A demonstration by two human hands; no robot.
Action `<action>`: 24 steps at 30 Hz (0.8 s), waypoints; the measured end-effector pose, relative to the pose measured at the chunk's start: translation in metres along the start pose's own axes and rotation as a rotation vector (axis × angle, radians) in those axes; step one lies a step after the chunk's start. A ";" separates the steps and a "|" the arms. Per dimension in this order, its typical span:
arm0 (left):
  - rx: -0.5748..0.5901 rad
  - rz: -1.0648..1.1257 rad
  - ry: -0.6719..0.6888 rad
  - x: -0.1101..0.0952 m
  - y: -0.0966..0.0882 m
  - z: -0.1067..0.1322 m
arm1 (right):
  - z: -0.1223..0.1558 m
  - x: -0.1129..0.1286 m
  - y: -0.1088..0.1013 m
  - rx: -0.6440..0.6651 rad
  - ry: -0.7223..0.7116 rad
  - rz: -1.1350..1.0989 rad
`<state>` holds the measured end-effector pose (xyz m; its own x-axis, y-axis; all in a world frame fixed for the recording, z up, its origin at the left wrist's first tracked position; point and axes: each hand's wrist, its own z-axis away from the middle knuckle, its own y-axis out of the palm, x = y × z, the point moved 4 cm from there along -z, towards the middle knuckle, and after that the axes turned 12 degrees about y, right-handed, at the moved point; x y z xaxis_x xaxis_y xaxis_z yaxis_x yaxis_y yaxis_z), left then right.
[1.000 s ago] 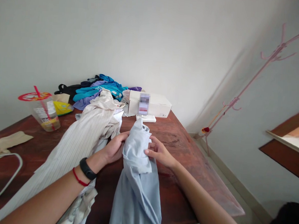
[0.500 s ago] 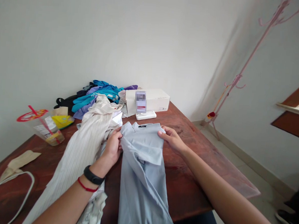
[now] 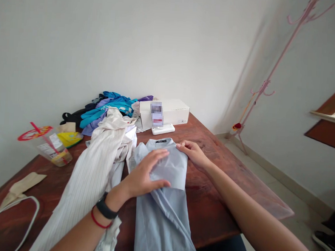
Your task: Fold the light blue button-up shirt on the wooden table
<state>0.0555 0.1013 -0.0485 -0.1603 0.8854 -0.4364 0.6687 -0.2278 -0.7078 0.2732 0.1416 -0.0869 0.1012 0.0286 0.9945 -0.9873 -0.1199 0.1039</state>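
Note:
A light grey-blue shirt [image 3: 164,223] lies lengthwise on the wooden table, its collar with a black label at the far end and its lower end at the near edge. One sleeve is folded across its upper part. My right hand [image 3: 192,152] pinches the shirt's far right corner between thumb and fingers. Over the folded upper part is my left hand [image 3: 147,173], fingers spread and thumb apart, holding nothing; whether it touches the cloth I cannot tell. Left of the shirt lies a cream striped garment [image 3: 82,177], partly behind my left arm.
A pile of blue, purple and black clothes [image 3: 108,108] is at the back. Beside it stand a white box [image 3: 174,112] and a small white stand [image 3: 163,129]. At left are a plastic cup with straw [image 3: 54,149], a yellow packet [image 3: 68,138] and a white cable [image 3: 34,215].
My left hand has let go of the shirt's left edge and moved right over its upper part, fingers opening. The shirt's upper part lies flatter. My right hand keeps its corner.

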 end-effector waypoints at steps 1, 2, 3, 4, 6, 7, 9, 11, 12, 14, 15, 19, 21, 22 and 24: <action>0.077 0.020 0.015 -0.004 0.004 -0.001 | 0.001 0.001 0.002 0.024 0.005 -0.030; 0.112 0.016 0.013 -0.006 0.006 -0.001 | 0.003 0.002 0.003 0.055 0.017 -0.066; 0.116 -0.005 0.002 -0.005 0.007 -0.002 | 0.004 0.004 0.005 0.089 0.034 -0.108; 0.109 -0.028 -0.012 -0.004 0.006 -0.001 | 0.006 0.005 0.006 0.120 0.050 -0.149; 0.100 -0.052 -0.027 0.001 0.004 0.000 | 0.008 0.007 0.007 0.168 0.068 -0.219; 0.114 -0.053 -0.025 0.003 0.004 0.001 | 0.009 0.007 0.007 0.183 0.069 -0.248; 0.180 -0.034 -0.016 0.006 0.008 0.005 | 0.010 0.009 0.007 0.217 0.061 -0.300; 0.245 -0.012 -0.023 0.009 0.015 0.010 | 0.012 0.008 0.009 0.271 0.064 -0.342; 0.260 -0.007 -0.034 0.010 0.018 0.012 | 0.013 0.008 0.011 0.300 0.072 -0.357; 0.251 -0.005 -0.061 0.013 0.021 0.014 | 0.015 0.006 0.015 0.355 0.096 -0.369; 0.230 0.000 -0.076 0.014 0.021 0.015 | 0.016 0.005 0.017 0.379 0.108 -0.369; 0.110 0.129 -0.140 0.015 0.015 0.011 | 0.015 0.004 0.017 0.375 0.096 -0.347; 0.020 0.249 -0.178 0.014 0.011 0.007 | 0.011 0.003 0.012 0.305 0.071 -0.302; -0.032 0.307 -0.202 0.014 0.009 0.005 | 0.009 0.003 0.010 0.270 0.059 -0.258; -0.152 0.387 -0.280 0.016 0.005 0.003 | 0.007 0.001 0.010 0.235 0.033 -0.134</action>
<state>0.0540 0.1135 -0.0608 -0.0544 0.6004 -0.7978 0.8123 -0.4381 -0.3850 0.2643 0.1337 -0.0848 0.2214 0.0916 0.9709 -0.9097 -0.3393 0.2395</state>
